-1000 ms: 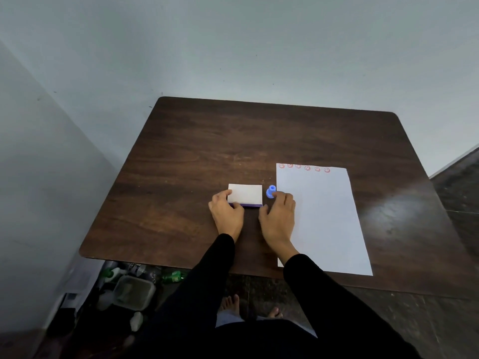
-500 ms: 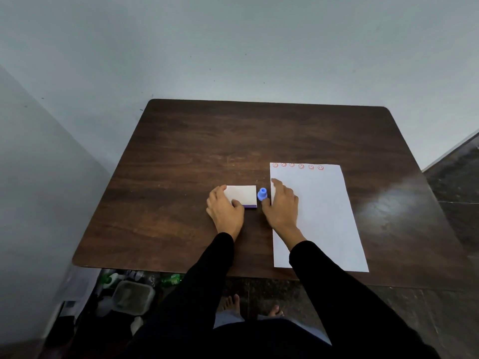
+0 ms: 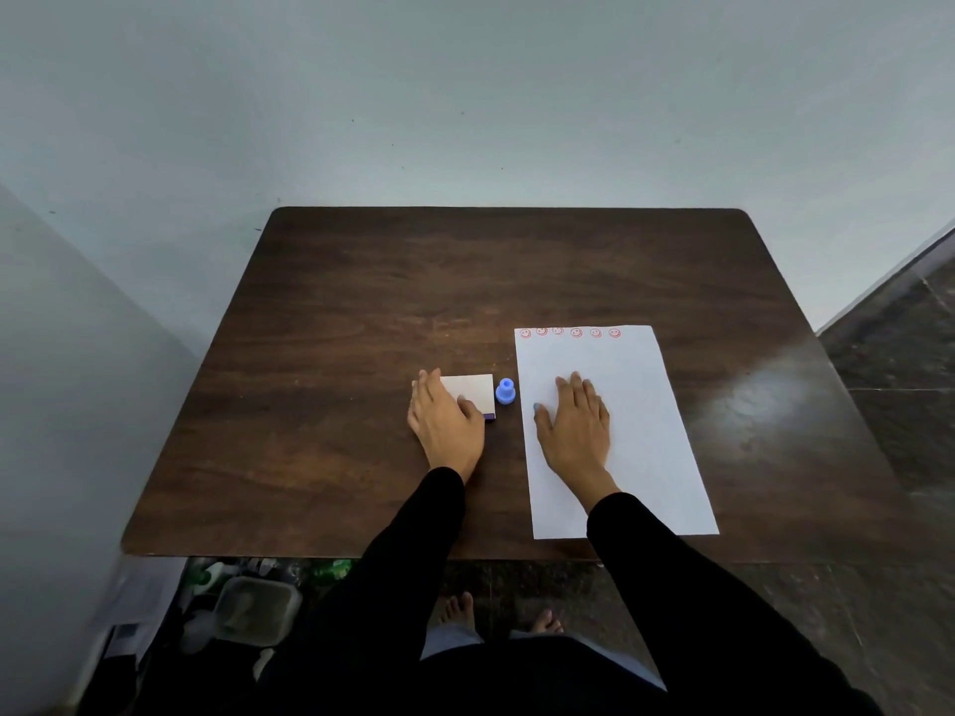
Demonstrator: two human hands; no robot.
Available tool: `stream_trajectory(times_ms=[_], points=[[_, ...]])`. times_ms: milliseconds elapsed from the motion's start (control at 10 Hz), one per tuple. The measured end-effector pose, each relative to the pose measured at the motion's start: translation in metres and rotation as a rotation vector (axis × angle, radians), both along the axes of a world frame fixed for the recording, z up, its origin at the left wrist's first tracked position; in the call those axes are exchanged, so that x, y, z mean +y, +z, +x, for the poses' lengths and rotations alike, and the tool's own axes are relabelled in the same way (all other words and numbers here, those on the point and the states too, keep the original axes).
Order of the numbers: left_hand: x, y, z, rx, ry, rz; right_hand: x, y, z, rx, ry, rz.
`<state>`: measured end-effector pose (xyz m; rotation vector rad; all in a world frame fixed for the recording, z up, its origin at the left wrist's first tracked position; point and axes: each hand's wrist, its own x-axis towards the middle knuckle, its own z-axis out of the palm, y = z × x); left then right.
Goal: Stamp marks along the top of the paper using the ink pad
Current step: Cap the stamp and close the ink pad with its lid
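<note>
Right hand [image 3: 573, 431] lies flat and open on the paper [image 3: 620, 441], palm down, holding nothing. Left hand [image 3: 445, 421] rests open over the near-left part of the ink pad [image 3: 473, 392], fingers loose on it, not really clamping. Stamp [image 3: 505, 391] stands upright on the counter [image 3: 362, 312], free of both hands, in the gap between pad and the paper's left edge. It sits just forward-left of the right thumb, and just right of the left hand, so either could reach it; right looks marginally better placed for carrying on to the sheet. Six red marks [image 3: 568, 332] run along the paper's top edge from the left corner, leaving the right stretch bare. Pad appears lidded, white top showing, though the view is too small to be sure. Paper's long axis runs away from the person, so the row lies across it, beyond the right fingertips.
</note>
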<state>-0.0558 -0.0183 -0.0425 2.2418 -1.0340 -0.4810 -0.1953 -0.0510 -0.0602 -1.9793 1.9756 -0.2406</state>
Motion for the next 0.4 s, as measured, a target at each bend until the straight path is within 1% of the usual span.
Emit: stream_trajectory(times_ms=[100,200,300,400], points=[[0.003,-0.003,-0.002,-0.127,-0.052,-0.021,0.001,-0.002,-0.002,-0.022,-0.037,-0.061],[0.013,-0.005,-0.008,-0.247,-0.120,-0.054,0.008,-0.003,-0.004,-0.054,-0.023,-0.158],[0.023,-0.010,-0.012,-0.348,-0.149,-0.102,0.014,-0.005,-0.007,-0.060,0.031,-0.278],[0.024,-0.005,-0.015,-0.424,-0.240,-0.181,0.011,0.000,-0.005,-0.059,0.067,-0.373]])
